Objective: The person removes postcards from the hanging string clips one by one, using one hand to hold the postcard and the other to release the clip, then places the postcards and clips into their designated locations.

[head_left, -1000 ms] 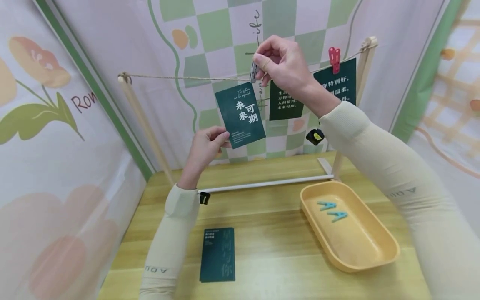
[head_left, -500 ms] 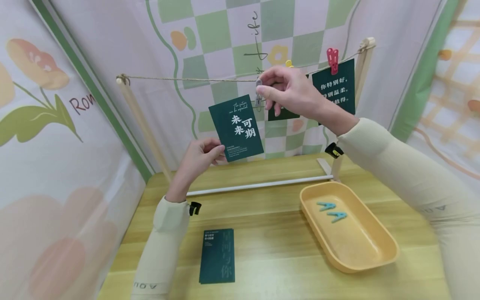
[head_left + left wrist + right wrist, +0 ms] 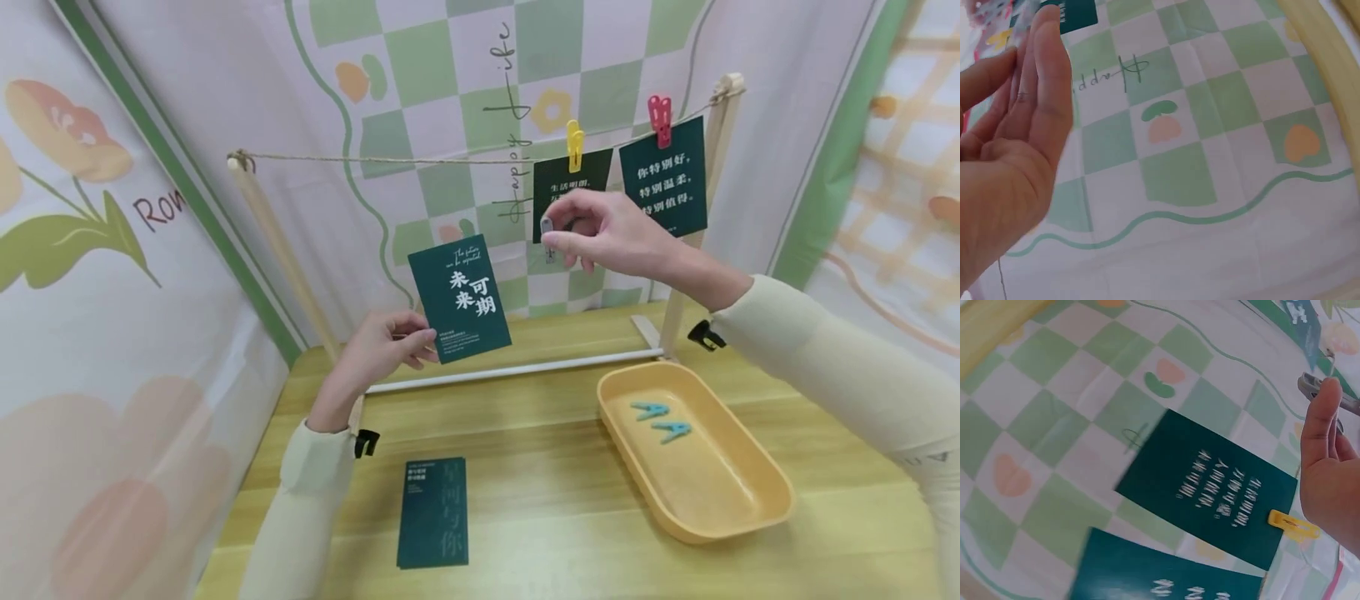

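Note:
My left hand pinches a dark green card with white lettering by its lower left corner, below the twine. The card tilts and touches nothing else. Between the thumb and fingers of my right hand is a grey clothespin, also visible in the right wrist view as a grey clip. Behind that hand hang two more green cards. A yellow clothespin holds the nearer card, partly hidden by the hand in the head view; a red clothespin holds the other.
Wooden posts carry the twine, with a white bar low between them. On the table lies a stack of green cards. A yellow tray at the right contains two blue clothespins. Patterned cloth stands behind.
Both hands have come down from the twine. The card has moved down and slightly left; the grey clothespin has gone down and right, uncovering the yellow clothespin.

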Motion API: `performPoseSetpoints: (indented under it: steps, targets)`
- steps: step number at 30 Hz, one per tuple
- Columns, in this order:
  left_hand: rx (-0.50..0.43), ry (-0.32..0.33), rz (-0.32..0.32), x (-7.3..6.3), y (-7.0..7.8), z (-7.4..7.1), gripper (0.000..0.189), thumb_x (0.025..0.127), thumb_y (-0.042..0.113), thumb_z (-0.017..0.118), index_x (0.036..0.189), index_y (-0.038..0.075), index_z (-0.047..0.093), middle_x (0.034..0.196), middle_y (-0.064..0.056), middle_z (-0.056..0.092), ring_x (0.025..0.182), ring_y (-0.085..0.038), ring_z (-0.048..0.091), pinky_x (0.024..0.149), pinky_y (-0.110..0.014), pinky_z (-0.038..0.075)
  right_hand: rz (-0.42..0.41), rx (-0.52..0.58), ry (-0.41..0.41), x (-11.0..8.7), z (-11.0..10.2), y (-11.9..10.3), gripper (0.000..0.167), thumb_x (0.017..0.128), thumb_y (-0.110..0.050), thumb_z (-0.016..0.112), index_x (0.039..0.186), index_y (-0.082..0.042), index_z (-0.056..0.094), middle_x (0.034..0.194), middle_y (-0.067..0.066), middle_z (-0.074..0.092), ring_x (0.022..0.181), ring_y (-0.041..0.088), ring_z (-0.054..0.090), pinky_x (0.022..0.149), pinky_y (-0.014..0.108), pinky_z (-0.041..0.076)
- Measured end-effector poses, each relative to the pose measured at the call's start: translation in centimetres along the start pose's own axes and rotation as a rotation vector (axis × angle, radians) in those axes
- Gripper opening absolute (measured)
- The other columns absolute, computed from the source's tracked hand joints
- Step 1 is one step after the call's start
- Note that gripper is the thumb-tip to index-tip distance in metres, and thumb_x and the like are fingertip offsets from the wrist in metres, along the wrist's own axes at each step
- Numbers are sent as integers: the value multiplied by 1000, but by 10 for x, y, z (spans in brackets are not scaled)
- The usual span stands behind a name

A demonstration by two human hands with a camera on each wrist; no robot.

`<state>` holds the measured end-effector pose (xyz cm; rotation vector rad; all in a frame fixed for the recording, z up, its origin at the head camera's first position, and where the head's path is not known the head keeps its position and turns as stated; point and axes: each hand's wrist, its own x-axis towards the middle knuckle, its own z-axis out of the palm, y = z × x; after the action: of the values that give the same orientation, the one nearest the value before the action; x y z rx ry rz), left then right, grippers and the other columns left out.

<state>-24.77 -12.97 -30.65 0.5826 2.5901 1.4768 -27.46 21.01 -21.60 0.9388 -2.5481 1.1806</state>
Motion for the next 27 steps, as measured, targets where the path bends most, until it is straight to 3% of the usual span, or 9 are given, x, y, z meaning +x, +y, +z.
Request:
performPoseSetpoints:
  steps: [4,10,21,27]
  targets:
    - [27,-48,47,-6,-12,0,16,99,22,60,99,7,68,89,-9,75,83,-23,74,69,-37,59,36,-50,-34,-15,4,12,26,94,-21,67,116,-8,62,98,9,67,61,19,62,54,27,52]
    - [-7,-99,109,-13,-25,-5,17,99,19,59,96,5,69,85,-12,74,79,-24,72,68,-36,60,106,-75,-98,-31,10,25,26,92,-21,70,111,-7,62,94,9,68,65,17,64,55,30,55]
    - [19,-254,86,-29,-38,-9,19,100,19,57,93,5,68,86,-10,74,79,-22,72,71,-38,61,119,-72,-221,-55,20,41,31,91,-24,71,112,-4,61,86,7,70,67,12,63,54,29,55]
    - [14,-368,54,-41,-52,-7,18,102,16,54,96,2,63,88,-12,73,79,-21,72,74,-38,61,124,-165,-267,-72,21,53,32,89,-28,73,109,-6,63,92,3,68,71,12,62,59,25,54]
